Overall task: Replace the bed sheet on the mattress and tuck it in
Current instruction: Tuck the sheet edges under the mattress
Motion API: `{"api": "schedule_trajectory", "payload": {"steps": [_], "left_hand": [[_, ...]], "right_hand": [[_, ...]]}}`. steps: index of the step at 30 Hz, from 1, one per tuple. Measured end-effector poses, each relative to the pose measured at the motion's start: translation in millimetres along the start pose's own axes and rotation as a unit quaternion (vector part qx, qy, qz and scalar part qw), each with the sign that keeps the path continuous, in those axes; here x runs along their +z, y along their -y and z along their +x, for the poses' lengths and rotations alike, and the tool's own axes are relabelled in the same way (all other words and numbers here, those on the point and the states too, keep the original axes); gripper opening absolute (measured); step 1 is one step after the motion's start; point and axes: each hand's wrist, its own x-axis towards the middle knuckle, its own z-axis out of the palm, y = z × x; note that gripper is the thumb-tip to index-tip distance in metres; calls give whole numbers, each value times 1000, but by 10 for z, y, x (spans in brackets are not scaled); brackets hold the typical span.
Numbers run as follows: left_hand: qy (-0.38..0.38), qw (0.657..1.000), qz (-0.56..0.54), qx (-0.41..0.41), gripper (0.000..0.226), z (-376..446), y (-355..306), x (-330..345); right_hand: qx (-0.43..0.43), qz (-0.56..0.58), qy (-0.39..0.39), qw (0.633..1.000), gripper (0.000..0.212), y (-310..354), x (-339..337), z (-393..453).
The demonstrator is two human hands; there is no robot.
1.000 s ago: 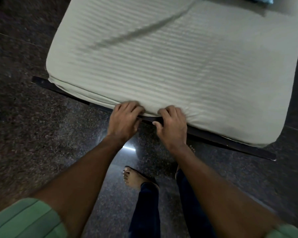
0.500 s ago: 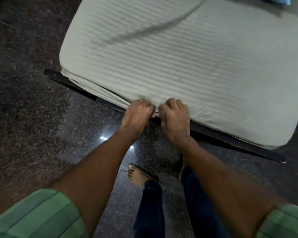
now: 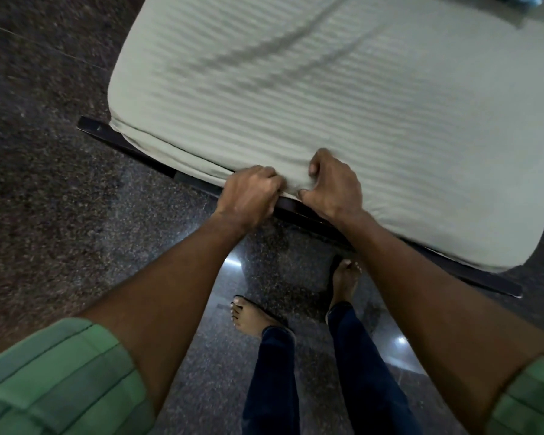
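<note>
You pinched the sheet (image 3: 327, 98) between your left hand (image 3: 252, 196) and right hand (image 3: 335, 186); a firm, even downward pull would have tucked it flat.

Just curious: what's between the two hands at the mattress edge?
A bunched fold of bed sheet, pinched between left hand and right hand, in the head view.

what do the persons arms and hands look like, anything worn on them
Both arms are bare from above the elbow down to the hands. The left hand and right hand wear no gloves; no rings, watch or bands show. Each upper arm has a short green sleeve with darker stripes: the left sleeve and the right sleeve.
</note>
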Motion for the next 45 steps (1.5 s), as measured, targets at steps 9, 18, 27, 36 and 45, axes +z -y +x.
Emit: {"api": "schedule_trajectory", "payload": {"steps": [9, 18, 27, 36, 45], "left_hand": [[81, 995, 41, -31, 28, -20, -150, 56], [9, 982, -185, -25, 35, -152, 217, 34], [-80, 992, -47, -86, 38, -576, 959, -97], [-107, 992, -58, -34, 25, -473, 1194, 32], [-26, 997, -61, 33, 18, -370, 1273, -37]], "right_hand": [[47, -43, 36, 997, 38, 129, 39, 138], [-87, 32, -59, 994, 31, 238, 406, -514], [-102, -60, -153, 981, 30, 926, 787, -249], [-196, -112, -124, 966, 5, 999, 879, -86], [-56, -10, -127, 990, 15, 1193, 920, -193]]}}
